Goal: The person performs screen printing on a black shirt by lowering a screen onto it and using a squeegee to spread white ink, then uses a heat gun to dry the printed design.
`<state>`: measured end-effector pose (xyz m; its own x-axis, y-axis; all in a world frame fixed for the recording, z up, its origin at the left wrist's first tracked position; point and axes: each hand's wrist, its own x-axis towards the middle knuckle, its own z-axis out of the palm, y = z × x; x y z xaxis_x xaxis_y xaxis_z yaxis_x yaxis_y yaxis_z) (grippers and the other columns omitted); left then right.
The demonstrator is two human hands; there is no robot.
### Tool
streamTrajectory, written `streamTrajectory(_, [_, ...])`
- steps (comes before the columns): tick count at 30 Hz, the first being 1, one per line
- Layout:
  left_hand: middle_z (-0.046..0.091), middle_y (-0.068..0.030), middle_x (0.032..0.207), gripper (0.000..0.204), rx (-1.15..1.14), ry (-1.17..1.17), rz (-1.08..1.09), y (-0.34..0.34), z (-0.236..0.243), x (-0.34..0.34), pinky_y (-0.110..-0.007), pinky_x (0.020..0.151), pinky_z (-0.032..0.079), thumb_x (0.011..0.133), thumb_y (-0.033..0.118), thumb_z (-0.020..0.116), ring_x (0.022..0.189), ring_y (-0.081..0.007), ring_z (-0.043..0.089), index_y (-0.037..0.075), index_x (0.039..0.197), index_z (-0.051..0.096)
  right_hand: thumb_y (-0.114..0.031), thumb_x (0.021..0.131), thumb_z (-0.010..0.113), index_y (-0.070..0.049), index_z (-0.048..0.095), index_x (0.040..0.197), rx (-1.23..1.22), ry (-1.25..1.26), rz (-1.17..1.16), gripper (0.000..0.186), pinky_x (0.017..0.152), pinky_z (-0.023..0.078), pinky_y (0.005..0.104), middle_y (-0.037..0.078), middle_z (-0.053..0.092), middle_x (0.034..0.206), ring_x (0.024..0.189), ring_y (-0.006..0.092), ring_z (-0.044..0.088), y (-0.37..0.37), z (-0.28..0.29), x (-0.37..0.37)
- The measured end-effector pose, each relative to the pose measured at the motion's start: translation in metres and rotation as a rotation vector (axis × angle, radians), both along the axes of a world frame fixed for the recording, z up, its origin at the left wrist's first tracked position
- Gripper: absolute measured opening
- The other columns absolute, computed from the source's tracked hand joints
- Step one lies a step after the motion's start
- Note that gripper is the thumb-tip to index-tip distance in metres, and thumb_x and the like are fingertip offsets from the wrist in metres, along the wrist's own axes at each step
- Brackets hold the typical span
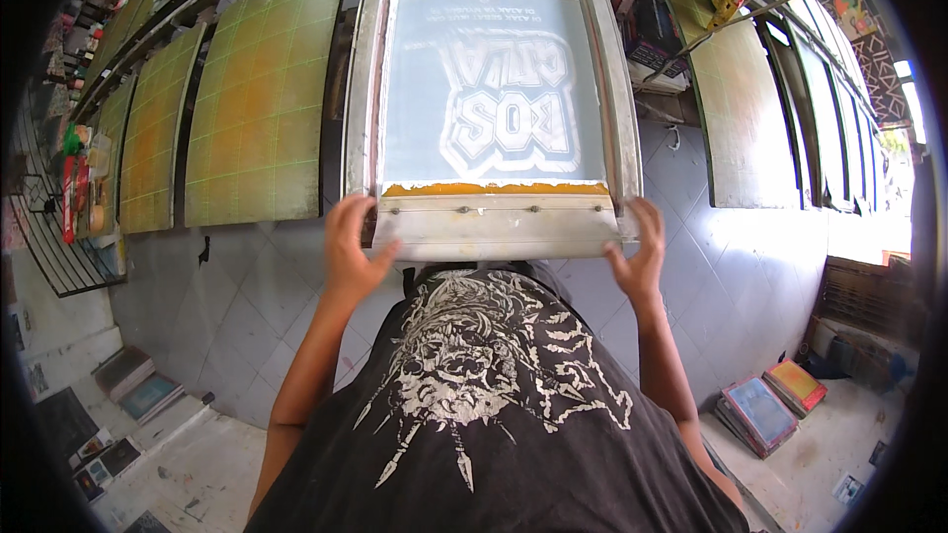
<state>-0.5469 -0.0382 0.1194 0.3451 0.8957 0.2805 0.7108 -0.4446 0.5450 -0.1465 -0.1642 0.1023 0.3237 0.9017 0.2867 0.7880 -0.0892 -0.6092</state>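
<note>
In the head view, the left hand [353, 259] and right hand [644, 262] curve, thumbs apart from fingers, at opposite ends of a pale squeegee [494, 234] over the screen frame's [622, 109] near end; whether either clamps it, I cannot tell.

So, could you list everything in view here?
Framed screen: one, blue-grey with white design, top centre
Ink-like band: one, orange, screen's near end
Bar: one, cream, just below the band
Boards: several, yellow-green to pale, both sides
Corded device: one, yellow and black, upper right
Framed panels: two topmost, blue and orange, lower right
Stack: one, brown with blue-green top, lower left
Wire rack: one, black, far left
Tiles: many, grey, below the boards
Shirt: one, dark with pale print, lower centre
Left hand: one, bare, bar's left end
Right hand: one, bare, bar's right end
</note>
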Motion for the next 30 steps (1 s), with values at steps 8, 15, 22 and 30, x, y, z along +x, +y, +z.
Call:
streamTrajectory(8, [0.065,-0.0198,0.107,0.053,-0.695,-0.280,0.435,0.048,-0.069,-0.039,-0.036,0.084,0.047,0.094,0.040,0.064,0.096,-0.0240,0.061,-0.009,0.112,0.058,-0.037,0.102,0.052,0.006,0.061,0.114,-0.309,0.874,-0.326,0.046,0.078,0.046,0.0301,0.007,0.061,0.092,0.086,0.0140,0.056,0.018,-0.056,0.052])
streamTrajectory(15, [0.064,-0.0135,0.087,0.046,-0.543,-0.341,0.467,0.045,-0.057,-0.021,-0.035,0.071,0.047,0.092,0.039,0.066,0.078,-0.0172,0.055,-0.007,0.098,0.059,-0.036,0.104,0.047,0.006,0.060,0.095,-0.174,0.730,-0.368,0.045,0.070,0.042,0.0287,0.003,0.053,0.079,0.076,0.0110,0.046,0.025,-0.058,0.041])
streamTrajectory(22, [0.066,-0.0107,0.083,0.042,-0.491,-0.392,0.475,0.045,-0.062,-0.019,-0.034,0.068,0.048,0.092,0.036,0.068,0.074,-0.0168,0.058,-0.005,0.100,0.063,-0.033,0.104,0.045,0.006,0.059,0.090,-0.137,0.597,-0.392,0.044,0.068,0.042,0.0341,0.007,0.052,0.074,0.072,0.0142,0.046,0.025,-0.057,0.050])
streamTrajectory(30, [0.070,-0.0117,0.088,0.042,-0.487,-0.257,0.529,0.035,-0.053,-0.038,-0.033,0.070,0.050,0.093,0.037,0.067,0.075,-0.0173,0.061,-0.004,0.103,0.067,-0.028,0.104,0.042,0.007,0.062,0.103,-0.241,0.502,-0.415,0.041,0.072,0.045,0.0358,0.013,0.061,0.080,0.076,0.0181,0.054,0.015,-0.019,0.033])
